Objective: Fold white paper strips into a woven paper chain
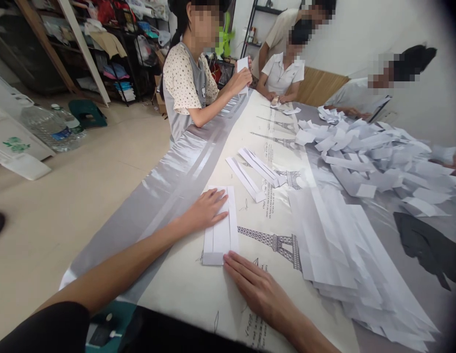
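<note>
A folded white paper strip (pixel 222 230) lies on the table (pixel 198 289) in front of me, its near end creased over. My left hand (pixel 206 208) rests flat on the strip's left side, fingers stretched out. My right hand (pixel 255 284) lies flat on the table with its fingertips touching the strip's folded near end. Neither hand grips anything.
A big stack of white paper sheets (pixel 345 255) spreads to my right, with a loose heap of folded papers (pixel 375 157) behind it. Two folded strips (pixel 255 174) lie further up the table. Several other people (pixel 191 83) sit at the far end, one holding a paper.
</note>
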A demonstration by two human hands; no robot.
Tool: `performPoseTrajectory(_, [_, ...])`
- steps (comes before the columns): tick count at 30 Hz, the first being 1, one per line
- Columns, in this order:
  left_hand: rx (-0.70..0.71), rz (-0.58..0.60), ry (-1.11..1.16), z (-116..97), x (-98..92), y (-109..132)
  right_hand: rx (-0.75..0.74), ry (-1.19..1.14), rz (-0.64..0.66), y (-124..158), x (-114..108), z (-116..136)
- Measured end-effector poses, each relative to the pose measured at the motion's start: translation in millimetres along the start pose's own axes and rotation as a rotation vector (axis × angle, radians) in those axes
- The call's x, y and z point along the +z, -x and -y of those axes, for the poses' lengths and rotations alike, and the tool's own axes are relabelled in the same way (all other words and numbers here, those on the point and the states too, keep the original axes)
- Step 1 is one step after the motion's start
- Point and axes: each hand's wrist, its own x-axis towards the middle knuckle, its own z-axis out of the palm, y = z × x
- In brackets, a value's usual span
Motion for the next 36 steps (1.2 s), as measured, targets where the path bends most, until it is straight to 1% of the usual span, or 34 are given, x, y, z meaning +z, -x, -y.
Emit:
performPoseTrajectory(4, [-0.005,0.02,-0.025,-2,-2.7,0,0.01,-0.012,0.006,0,0,0])
performPoseTrajectory(7, [-0.011,0.03,-0.045,-2,-2.8,0,0.03,-0.067,0.009,0,1,-3])
performPoseTrajectory(11, [-0.009,0.015,-0.009,0,-2.8,0,0.131,-0.211,-0.057,-4,0,-10])
performPoseTrajectory(13, [-0.006,0.011,0.013,0,-3.9,-1,0.139,-0.24,-0.087,-9,-5,-15])
performPoseTrajectory(15, [-0.01,0.01,0.029,1,-5.5,-1,0.112,-0.236,-0.065,-16,-12,-20])
performPoseTrajectory(17, [-0.01,0.004,0.054,1,-7.0,-1,0.127,-0.26,-0.009,-25,-18,-25])
performPoseTrajectory(19, [-0.001,-0.022,0.089,1,-7.8,-1,0.2,-0.324,0.044,-33,-22,-30])
performPoseTrajectory(22, [0.013,-0.101,0.139,1,-7.3,-1,0.319,-0.438,0.066,-40,-21,-35])
performPoseTrajectory(24, [0.024,-0.171,0.154,1,-7.8,-2,0.343,-0.525,0.02,-41,-18,-35])
performPoseTrajectory(27, [0.054,-0.336,0.207,-1,-14.3,-2,0.368,-0.668,-0.13,-41,-18,-33])
performPoseTrajectory(29, [0.125,-0.422,0.333,-6,-22.9,0,0.416,-0.744,-0.246,-41,-21,-33])
performPoseTrajectory(30, [0.192,-0.412,0.426,-10,-27.7,1,0.442,-0.786,-0.308,-41,-23,-33])
performPoseTrajectory(32, [0.37,-0.299,0.567,-20,-35.9,3,0.477,-0.866,-0.424,-41,-27,-33])
performPoseTrajectory(33, [0.423,-0.271,0.593,-25,-38.8,5,0.489,-0.9,-0.469,-42,-28,-34])
performPoseTrajectory(34, [0.462,-0.278,0.61,-30,-40.7,6,0.495,-0.921,-0.496,-42,-29,-34])
performPoseTrajectory(36, [0.473,-0.337,0.613,-39,-42.5,7,0.498,-0.927,-0.504,-41,-29,-34])
